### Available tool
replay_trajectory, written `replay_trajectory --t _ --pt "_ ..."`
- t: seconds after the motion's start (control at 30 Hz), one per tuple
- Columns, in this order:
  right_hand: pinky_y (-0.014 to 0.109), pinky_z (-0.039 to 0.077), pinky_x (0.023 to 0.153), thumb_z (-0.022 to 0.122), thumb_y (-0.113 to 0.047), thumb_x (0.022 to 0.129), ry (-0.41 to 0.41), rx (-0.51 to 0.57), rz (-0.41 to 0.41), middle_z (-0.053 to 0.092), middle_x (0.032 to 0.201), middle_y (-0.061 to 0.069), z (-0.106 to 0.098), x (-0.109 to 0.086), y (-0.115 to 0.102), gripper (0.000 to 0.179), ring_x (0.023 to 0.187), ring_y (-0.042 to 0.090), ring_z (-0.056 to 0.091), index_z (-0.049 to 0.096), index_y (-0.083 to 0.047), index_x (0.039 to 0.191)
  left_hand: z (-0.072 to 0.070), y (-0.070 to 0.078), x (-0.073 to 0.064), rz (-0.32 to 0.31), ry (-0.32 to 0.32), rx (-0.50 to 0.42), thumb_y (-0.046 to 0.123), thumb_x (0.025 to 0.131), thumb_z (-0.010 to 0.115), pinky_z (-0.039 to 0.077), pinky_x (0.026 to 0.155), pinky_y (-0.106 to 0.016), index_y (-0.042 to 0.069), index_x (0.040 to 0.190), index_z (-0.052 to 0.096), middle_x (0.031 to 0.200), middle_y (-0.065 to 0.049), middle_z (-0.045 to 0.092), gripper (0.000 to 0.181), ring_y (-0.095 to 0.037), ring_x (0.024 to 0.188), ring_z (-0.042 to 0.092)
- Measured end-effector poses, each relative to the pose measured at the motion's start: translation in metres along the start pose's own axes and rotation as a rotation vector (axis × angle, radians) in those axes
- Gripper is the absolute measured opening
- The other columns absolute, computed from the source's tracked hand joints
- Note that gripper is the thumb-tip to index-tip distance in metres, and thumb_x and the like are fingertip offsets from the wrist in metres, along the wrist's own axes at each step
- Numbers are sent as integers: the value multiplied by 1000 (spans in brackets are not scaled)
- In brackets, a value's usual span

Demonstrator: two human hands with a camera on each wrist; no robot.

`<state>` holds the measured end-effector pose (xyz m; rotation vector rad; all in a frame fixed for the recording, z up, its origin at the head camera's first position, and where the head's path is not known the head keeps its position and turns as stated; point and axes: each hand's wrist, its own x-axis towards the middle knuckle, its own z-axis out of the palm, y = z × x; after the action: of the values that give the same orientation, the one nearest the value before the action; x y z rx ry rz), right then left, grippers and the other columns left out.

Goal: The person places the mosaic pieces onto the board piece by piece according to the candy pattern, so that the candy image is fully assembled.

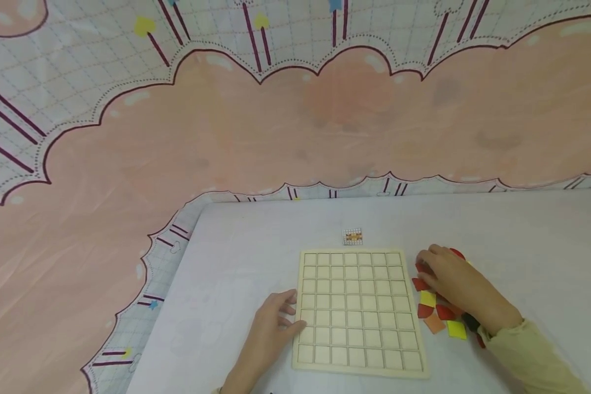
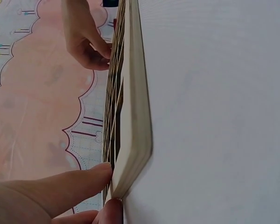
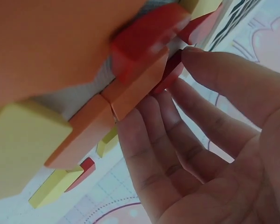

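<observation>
A square wooden grid board (image 1: pixel 352 312) lies on the white table. My left hand (image 1: pixel 270 323) is at its left edge, thumb tip over the rim and fingertips against the side. In the left wrist view the thumb (image 2: pixel 79 186) touches the board's rim (image 2: pixel 137 116) near a corner. My right hand (image 1: pixel 455 279) is over a group of coloured pieces right of the board. In the right wrist view its thumb and fingers pinch a dark red piece (image 3: pixel 170 74); the fingers partly hide it. Orange pieces (image 3: pixel 137 86) lie right beside the fingertips.
A small patterned card (image 1: pixel 352 236) lies beyond the board's far edge. Red quarter-round pieces (image 1: pixel 426 311), yellow squares (image 1: pixel 456 330), an orange square (image 1: pixel 434 323) and a black piece (image 1: pixel 470 322) lie near the right forearm. A cartoon-printed cloth (image 1: pixel 276 137) is behind the table.
</observation>
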<state>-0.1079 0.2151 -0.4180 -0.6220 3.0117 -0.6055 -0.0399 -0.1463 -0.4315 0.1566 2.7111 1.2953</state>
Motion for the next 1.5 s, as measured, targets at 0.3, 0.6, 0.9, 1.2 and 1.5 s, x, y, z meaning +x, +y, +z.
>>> replay_trajectory --t 0.3,0.6,0.9,1.2,1.5 --pt "26 48 63 66 0 81 13 51 20 55 84 1 -3 -1 -4 23 73 14 47 73 -3 103 -1 1 1 -23 4 24 8 80 80 57 75 -17 0 136 53 118 -4 61 62 -16 98 61" --pt "32 51 67 67 0 77 30 41 13 57 82 1 -7 -2 -5 18 71 14 48 69 -6 94 -1 1 -1 2 7 -6 7 79 81 57 74 -17 -1 134 54 117 -6 62 62 -18 99 61" --pt "39 55 69 71 4 78 2 35 73 57 81 1 -6 -2 -5 16 74 19 51 65 -6 90 -1 0 -1 2 1 -22 7 80 81 57 75 -17 0 135 54 118 -5 61 62 -18 99 61" --pt "49 59 77 69 5 86 1 65 126 69 87 6 -10 -2 -4 12 79 25 61 71 -4 93 0 1 -1 10 -3 -9 6 79 81 57 74 -16 -1 133 55 118 -6 61 60 -18 98 62" --pt "45 59 75 76 -6 84 18 115 129 71 84 2 -12 -3 -9 11 78 21 62 75 -8 95 -2 0 -1 10 -2 -18 6 80 81 58 74 -17 -1 132 57 118 -5 61 58 -18 98 61"
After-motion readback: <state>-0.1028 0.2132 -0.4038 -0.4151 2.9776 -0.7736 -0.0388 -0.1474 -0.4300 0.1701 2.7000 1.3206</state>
